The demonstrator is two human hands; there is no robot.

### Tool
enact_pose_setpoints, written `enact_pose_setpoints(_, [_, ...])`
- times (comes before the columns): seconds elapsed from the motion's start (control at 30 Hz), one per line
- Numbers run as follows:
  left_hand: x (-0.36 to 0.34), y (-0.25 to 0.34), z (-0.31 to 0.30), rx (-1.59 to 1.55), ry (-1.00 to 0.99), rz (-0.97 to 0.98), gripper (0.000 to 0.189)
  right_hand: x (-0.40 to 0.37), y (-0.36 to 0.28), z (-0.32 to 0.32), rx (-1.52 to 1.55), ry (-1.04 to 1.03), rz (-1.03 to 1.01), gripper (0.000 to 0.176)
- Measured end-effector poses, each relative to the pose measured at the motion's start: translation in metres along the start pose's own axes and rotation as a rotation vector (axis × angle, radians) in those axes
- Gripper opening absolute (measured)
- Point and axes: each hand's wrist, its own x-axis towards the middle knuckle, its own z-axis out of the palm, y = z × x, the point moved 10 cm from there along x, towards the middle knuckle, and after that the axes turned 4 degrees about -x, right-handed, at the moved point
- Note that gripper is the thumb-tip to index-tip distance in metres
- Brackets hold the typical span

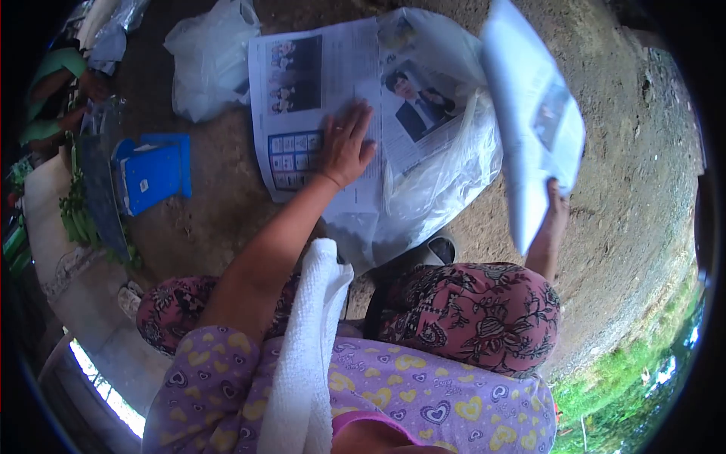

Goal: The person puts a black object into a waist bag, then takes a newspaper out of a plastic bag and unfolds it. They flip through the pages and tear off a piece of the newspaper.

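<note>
Pressing palm-down on the spread newspaper [302, 83], the left hand [344, 147] lies flat in the head view, fingers splayed toward 12 o'clock and gripping nothing. That paper lies open on the dirt ground [628, 151] with 2 printed photo panels showing, and its right part touches a clear plastic bag [446, 181] bunched at 3 o'clock of the hand. Further out at 3 o'clock, the right hand [552, 219] is closed around the lower edge of a lifted newspaper sheet [529, 113], which curls in the air, apart from the spread one. A white plastic bag [208, 64] sits at 10 o'clock of the left hand, a blue box [155, 174] at 9 o'clock, and green vegetables [76, 216] beyond it. A white towel [302, 356] hangs at 6 o'clock over the person's front, and a sandal [437, 250] shows just beside the clear bag's lower edge.
</note>
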Motion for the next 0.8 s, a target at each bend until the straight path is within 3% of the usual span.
enact_pose_setpoints(0.07, [-0.001, -0.003, -0.020, -0.146, 0.098, -0.013, 0.069, -0.019, -0.004, 0.056, 0.120, -0.206, -0.064, 0.038])
enact_pose_setpoints(0.13, [0.002, -0.017, -0.021, -0.041, 0.113, -0.070, 0.074, -0.019, 0.027, 0.095, 0.267, -0.404, 0.081, 0.034])
enact_pose_setpoints(0.23, [-0.008, -0.076, -0.009, -0.071, 0.136, -0.168, 0.073, -0.037, 0.055, 0.129, 0.287, -0.503, 0.192, 0.032])
enact_pose_setpoints(0.3, [-0.007, -0.064, -0.023, 0.152, 0.191, -0.124, 0.070, -0.041, 0.078, 0.143, 0.263, -0.599, 0.327, 0.032])
enact_pose_setpoints(0.33, [-0.012, -0.039, -0.034, 0.393, 0.305, 0.006, 0.069, -0.035, 0.097, 0.143, 0.164, -0.623, 0.344, 0.033])
enact_pose_setpoints(0.43, [-0.019, -0.051, -0.031, 0.174, 0.267, -0.037, 0.056, -0.033, 0.126, 0.141, -0.052, -0.713, 0.397, 0.036])
enact_pose_setpoints(0.53, [-0.022, -0.020, -0.025, 0.128, -0.032, 0.054, 0.046, -0.039, 0.132, 0.129, -0.101, -0.729, 0.394, 0.036])
enact_pose_setpoints(0.63, [-0.024, -0.027, -0.006, -0.049, -0.141, 0.040, 0.033, -0.008, 0.127, 0.101, -0.114, -0.638, 0.088, 0.035])
enact_pose_setpoints(0.67, [-0.025, -0.032, 0.000, -0.086, -0.181, 0.041, 0.032, 0.002, 0.114, 0.091, -0.293, -0.631, -0.037, 0.032])
enact_pose_setpoints(0.73, [-0.026, -0.032, -0.002, -0.143, -0.183, 0.035, 0.031, 0.006, 0.065, 0.071, -0.841, -0.299, -0.422, 0.035])
enact_pose_setpoints(0.8, [-0.025, -0.031, -0.002, -0.173, -0.196, 0.035, 0.031, -0.017, 0.026, 0.088, -1.093, -0.220, -0.983, 0.045])
